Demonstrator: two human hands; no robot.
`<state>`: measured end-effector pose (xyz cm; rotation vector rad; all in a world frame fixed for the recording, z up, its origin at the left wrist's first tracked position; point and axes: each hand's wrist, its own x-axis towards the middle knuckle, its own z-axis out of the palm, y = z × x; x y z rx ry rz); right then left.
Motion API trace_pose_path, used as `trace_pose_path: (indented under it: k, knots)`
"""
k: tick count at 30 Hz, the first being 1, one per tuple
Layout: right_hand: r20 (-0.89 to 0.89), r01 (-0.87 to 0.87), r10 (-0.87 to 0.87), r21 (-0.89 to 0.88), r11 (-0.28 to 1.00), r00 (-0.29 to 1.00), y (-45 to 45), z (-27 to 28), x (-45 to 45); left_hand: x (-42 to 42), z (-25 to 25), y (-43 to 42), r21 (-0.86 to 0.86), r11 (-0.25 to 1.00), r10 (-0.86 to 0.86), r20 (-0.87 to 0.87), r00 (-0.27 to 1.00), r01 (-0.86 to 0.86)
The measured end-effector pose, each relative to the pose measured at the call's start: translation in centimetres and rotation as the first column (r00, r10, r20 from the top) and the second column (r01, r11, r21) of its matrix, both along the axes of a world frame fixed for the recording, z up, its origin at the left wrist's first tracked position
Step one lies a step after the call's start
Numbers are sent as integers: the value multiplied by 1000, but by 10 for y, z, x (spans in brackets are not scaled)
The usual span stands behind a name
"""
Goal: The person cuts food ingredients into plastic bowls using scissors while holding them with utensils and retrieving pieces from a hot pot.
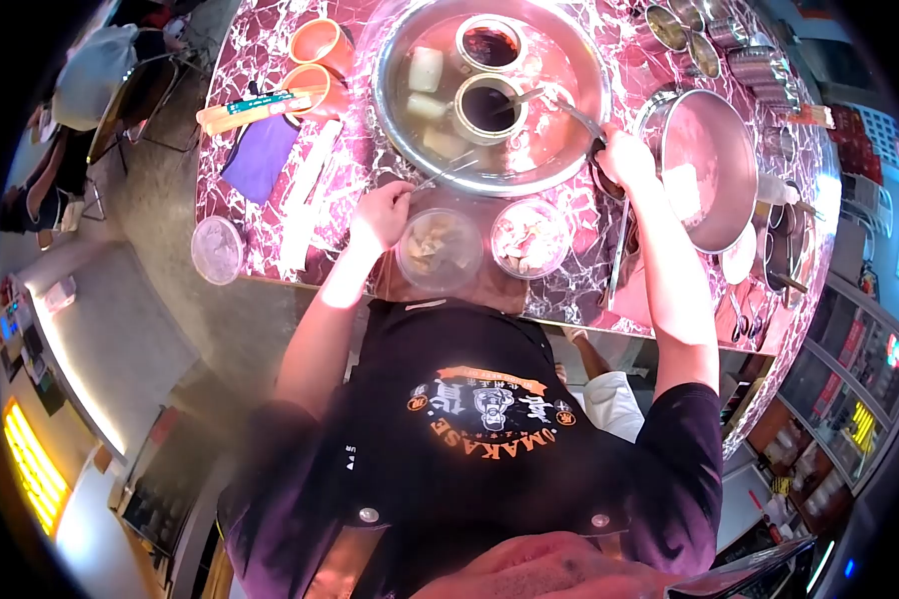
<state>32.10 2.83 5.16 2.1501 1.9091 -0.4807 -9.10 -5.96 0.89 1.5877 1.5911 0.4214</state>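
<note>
My left hand [383,217] is closed around a thin metal fork [448,171], its pronged end at the near rim of a big metal basin [395,150]. My right hand [626,162] grips dark-handled scissors [581,119] that point left over the basin; their tips are hard to make out. In the basin's broth stand two round pots of dark sauce, a far pot [489,46] and a near pot [488,108]. Pale rolled pieces [426,70] float beside them. Close to me are a left clear bowl [438,250] and a right clear bowl [530,239], both holding cut food.
Two orange cups [320,48], wooden sticks [255,110], a purple cloth [261,160] and a clear tub [217,250] are at left. A large metal pot [709,170], cans [759,75] and another pair of scissors [739,321] lie right. The marble-patterned table's edge [609,324] is near my body.
</note>
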Motion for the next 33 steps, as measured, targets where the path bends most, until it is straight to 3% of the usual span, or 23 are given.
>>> trace_pose_path:
  k: [5,13,17,20,23,26,27,31,33]
  knots:
    - [-175,78,-68,48,996,982,-22,18,5,3,1,2,39,999,-25,6,1000,25]
    - [-332,224,-229,-55,973,915,-42,26,16,9,6,2,42,999,-34,29,999,33]
    - [-408,228,-234,-64,971,882,-48,26,17,8,1,-1,38,998,-42,24,999,41]
    - [-414,114,-84,49,992,907,-53,24,18,6,-2,-4,54,998,-40,22,999,39]
    - [-303,52,-84,-114,992,949,-49,35,11,4,1,-6,47,998,-34,25,999,32]
    - [-282,15,-35,-75,997,959,-40,41,9,4,9,-6,35,999,-26,63,998,24]
    - [-245,98,-123,-111,989,962,-38,63,-3,4,10,-6,30,999,-31,61,998,29]
    - [3,152,-158,-288,946,987,-6,72,-14,5,7,-3,48,998,-39,31,999,38]
    - [110,112,-92,-196,974,990,4,65,-19,7,13,-4,59,997,-39,-15,999,40]
